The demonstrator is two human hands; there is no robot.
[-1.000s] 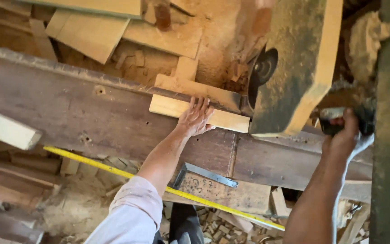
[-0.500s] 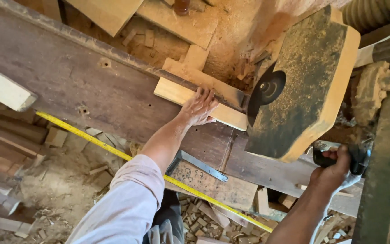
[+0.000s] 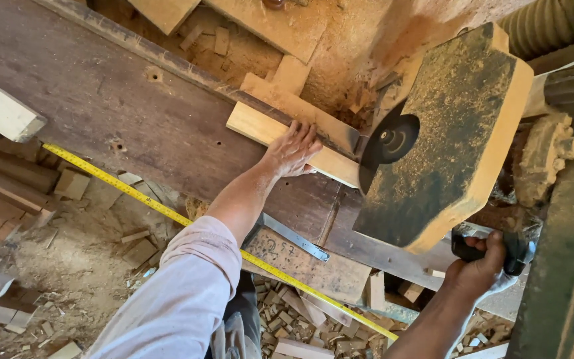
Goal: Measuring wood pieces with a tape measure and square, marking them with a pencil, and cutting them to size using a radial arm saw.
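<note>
Both hands stay put; saw guard (image 3: 453,139) looms nearer.

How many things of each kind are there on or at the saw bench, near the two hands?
Light wood plank, under the left hand: 1
Black saw blade: 1
Dusty yellow blade guard: 1
Black handle, gripped by the right hand: 1
Yellow tape measure: 1
Metal square: 1
Total: 6
</note>
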